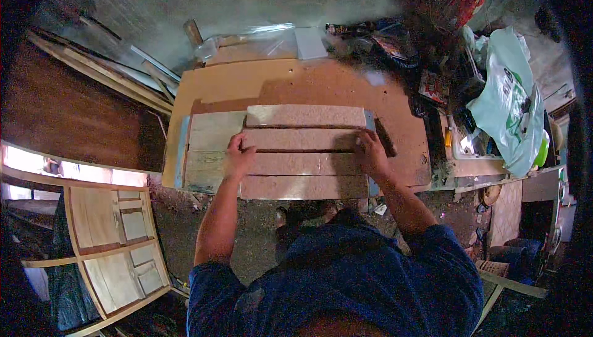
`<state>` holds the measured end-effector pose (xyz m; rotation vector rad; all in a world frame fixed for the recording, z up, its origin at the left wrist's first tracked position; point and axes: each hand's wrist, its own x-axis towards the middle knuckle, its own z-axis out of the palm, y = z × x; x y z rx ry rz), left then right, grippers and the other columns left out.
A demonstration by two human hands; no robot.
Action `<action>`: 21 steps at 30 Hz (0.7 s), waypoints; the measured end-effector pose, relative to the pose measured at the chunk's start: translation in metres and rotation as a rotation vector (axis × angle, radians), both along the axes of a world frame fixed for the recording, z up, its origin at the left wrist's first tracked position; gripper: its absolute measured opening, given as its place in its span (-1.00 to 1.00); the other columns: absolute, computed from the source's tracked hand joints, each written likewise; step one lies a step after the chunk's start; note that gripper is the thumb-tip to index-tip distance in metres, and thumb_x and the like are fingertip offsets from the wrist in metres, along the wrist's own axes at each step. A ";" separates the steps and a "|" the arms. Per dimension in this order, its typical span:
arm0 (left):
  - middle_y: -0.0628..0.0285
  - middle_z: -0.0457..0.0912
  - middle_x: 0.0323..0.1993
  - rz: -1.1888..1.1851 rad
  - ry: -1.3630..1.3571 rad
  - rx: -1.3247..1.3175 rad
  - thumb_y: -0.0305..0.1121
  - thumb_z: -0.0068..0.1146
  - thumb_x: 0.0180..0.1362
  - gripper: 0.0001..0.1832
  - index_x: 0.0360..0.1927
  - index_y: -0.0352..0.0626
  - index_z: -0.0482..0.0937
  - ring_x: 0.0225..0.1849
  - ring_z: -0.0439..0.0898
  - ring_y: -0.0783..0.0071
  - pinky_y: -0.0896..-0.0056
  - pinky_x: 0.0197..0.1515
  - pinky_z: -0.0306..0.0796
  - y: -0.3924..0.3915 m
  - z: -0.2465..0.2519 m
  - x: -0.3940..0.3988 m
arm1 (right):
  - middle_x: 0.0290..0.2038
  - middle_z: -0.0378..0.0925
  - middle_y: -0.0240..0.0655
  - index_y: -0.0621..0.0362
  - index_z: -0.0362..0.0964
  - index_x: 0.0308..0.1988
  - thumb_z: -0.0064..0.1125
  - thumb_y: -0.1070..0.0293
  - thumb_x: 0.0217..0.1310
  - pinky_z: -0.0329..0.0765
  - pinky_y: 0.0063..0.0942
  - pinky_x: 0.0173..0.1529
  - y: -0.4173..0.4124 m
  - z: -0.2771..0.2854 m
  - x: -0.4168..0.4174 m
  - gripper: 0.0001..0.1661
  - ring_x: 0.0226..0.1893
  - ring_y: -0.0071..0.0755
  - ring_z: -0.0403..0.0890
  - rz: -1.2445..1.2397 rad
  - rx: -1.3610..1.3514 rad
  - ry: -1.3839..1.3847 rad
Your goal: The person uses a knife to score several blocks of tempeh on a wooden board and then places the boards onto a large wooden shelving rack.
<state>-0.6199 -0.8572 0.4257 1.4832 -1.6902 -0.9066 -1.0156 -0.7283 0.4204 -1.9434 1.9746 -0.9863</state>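
Several flat, light tan strips, apparently boards, lie side by side across the worktable before me. My left hand [239, 156] is at the left end of the second strip from the far side [296, 140], its fingers curled over the end. At the opposite end my right hand [372, 151] has its thumb and fingertips on the same strip. Dark gaps separate this strip from the farthest strip [305, 116] and from the third strip [292, 163]. Closest to my body lies the nearest strip [301, 187]. A pale wooden panel [213, 128] extends under them to the left.
Brown sheeting [222, 77] covers the worktable. At right are a pale green plastic bag [505, 100], a tray [463, 147] and an orange-handled tool [448, 137]. Long timber lengths [102, 75] lean at left, above a wooden panelled frame [116, 244]. Clear plastic wrap [273, 45] lies behind.
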 end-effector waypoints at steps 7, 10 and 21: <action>0.10 0.53 -0.04 0.011 -0.053 -0.048 -0.41 0.31 -0.07 -0.43 0.08 -0.15 0.42 -0.03 0.53 0.28 0.30 0.04 0.41 -0.002 -0.008 0.007 | 0.07 0.36 -0.01 0.19 0.39 0.02 0.21 0.49 -0.10 0.43 -0.16 0.13 -0.006 0.008 0.010 -0.44 0.09 0.13 0.40 -0.064 0.128 -0.769; 0.09 0.48 0.03 0.016 -0.031 -0.068 -0.40 0.33 -0.08 -0.42 0.08 -0.14 0.43 0.00 0.52 0.26 0.29 0.06 0.41 0.007 0.005 0.007 | 0.04 0.39 -0.05 0.18 0.41 0.01 0.19 0.48 -0.09 0.41 -0.16 0.14 -0.004 0.002 0.010 -0.46 0.07 0.11 0.39 -0.020 0.017 -0.041; -0.03 0.39 0.19 -0.170 -0.336 -0.316 -0.37 0.35 -0.12 -0.44 0.04 -0.15 0.50 0.19 0.41 0.02 0.18 0.23 0.32 0.078 0.028 0.007 | 0.04 0.43 -0.20 0.07 0.48 -0.02 0.15 0.32 0.06 0.32 -0.08 0.19 0.033 0.039 0.043 -0.59 0.08 0.04 0.37 0.303 0.053 0.265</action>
